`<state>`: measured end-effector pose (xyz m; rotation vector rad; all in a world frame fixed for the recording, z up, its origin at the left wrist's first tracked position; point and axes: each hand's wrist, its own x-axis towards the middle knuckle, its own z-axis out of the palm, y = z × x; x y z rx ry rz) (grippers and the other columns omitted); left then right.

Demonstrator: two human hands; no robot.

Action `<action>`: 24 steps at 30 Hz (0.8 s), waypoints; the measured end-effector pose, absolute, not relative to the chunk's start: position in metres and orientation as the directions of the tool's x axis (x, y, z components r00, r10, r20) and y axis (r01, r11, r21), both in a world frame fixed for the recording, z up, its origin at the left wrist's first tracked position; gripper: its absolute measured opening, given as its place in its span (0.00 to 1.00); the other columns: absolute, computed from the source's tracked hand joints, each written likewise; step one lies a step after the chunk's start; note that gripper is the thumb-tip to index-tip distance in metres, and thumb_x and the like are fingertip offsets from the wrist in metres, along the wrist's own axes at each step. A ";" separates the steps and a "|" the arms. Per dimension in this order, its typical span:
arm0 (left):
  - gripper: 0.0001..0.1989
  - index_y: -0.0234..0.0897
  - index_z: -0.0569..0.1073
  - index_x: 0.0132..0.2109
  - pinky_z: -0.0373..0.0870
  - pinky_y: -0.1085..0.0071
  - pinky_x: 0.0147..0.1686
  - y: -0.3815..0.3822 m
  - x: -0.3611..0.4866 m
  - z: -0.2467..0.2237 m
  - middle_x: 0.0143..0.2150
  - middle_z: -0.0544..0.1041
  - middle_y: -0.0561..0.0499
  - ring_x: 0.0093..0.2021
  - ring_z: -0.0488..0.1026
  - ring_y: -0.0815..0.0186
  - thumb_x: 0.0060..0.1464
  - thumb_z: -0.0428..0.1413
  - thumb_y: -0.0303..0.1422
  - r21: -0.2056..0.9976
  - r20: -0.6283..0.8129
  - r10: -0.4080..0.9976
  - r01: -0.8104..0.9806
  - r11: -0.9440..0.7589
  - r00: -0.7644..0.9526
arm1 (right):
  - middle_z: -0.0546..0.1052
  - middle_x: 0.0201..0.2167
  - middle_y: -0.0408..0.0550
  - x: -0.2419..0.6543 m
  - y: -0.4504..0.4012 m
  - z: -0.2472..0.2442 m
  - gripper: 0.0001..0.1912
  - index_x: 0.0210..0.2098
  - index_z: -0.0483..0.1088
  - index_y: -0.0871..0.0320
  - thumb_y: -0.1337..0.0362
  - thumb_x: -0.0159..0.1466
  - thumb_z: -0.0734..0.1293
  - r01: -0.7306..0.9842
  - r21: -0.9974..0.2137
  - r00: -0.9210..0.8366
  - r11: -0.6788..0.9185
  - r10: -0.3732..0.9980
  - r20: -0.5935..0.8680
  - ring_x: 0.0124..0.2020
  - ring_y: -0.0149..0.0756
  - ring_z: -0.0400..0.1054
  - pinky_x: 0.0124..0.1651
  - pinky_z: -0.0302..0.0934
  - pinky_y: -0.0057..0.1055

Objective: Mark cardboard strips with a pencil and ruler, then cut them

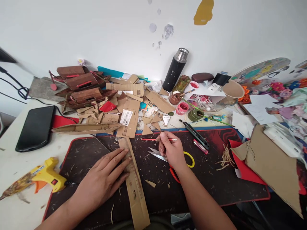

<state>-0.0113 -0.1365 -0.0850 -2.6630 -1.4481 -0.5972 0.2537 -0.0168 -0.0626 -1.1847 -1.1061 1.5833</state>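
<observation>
My left hand (104, 174) lies flat, fingers spread, its fingertips on a ruler (134, 179) that rests along a long cardboard strip (140, 210) on the dark mat. In my right hand (169, 148) is a thin red pencil (148, 139), held with curled fingers above the mat, its point toward the left near the strip's top end. Under and beside that hand lie scissors (189, 159) with one yellow and one red handle, their blades pointing left. A small cardboard scrap (150, 183) sits right of the strip.
A yellow glue gun (51, 175) and black phone (35, 127) lie left. Cardboard scraps (159, 101) and model boats (83, 95) crowd the back, beside a black flask (175, 70) and paint jars (182, 108). A utility knife (195, 134) lies right of my right hand; folded cardboard (273, 166) is farther right.
</observation>
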 end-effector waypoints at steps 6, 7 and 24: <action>0.20 0.36 0.78 0.68 0.76 0.53 0.67 -0.137 -0.011 -0.083 0.73 0.78 0.40 0.72 0.75 0.47 0.75 0.57 0.36 0.161 0.349 0.796 0.805 -0.571 0.494 | 0.65 0.14 0.35 0.253 -0.017 -0.063 0.32 0.32 0.75 0.57 0.33 0.64 0.77 -0.121 -0.961 -0.197 -0.248 0.955 -0.222 0.13 0.26 0.58 0.17 0.50 0.23; 0.20 0.37 0.77 0.68 0.76 0.53 0.67 -0.137 -0.011 -0.083 0.73 0.78 0.40 0.72 0.75 0.47 0.75 0.56 0.37 0.165 0.347 0.799 0.807 -0.567 0.491 | 0.65 0.14 0.35 0.253 -0.017 -0.063 0.32 0.32 0.75 0.57 0.33 0.64 0.77 -0.126 -0.960 -0.197 -0.251 0.954 -0.224 0.13 0.26 0.58 0.17 0.50 0.23; 0.19 0.34 0.77 0.67 0.76 0.53 0.69 -0.137 -0.009 -0.080 0.74 0.76 0.37 0.75 0.72 0.46 0.75 0.57 0.34 0.154 0.358 0.792 0.805 -0.572 0.494 | 0.65 0.14 0.35 0.254 -0.017 -0.064 0.30 0.32 0.76 0.57 0.35 0.66 0.77 -0.127 -0.961 -0.195 -0.244 0.957 -0.217 0.13 0.26 0.58 0.18 0.51 0.24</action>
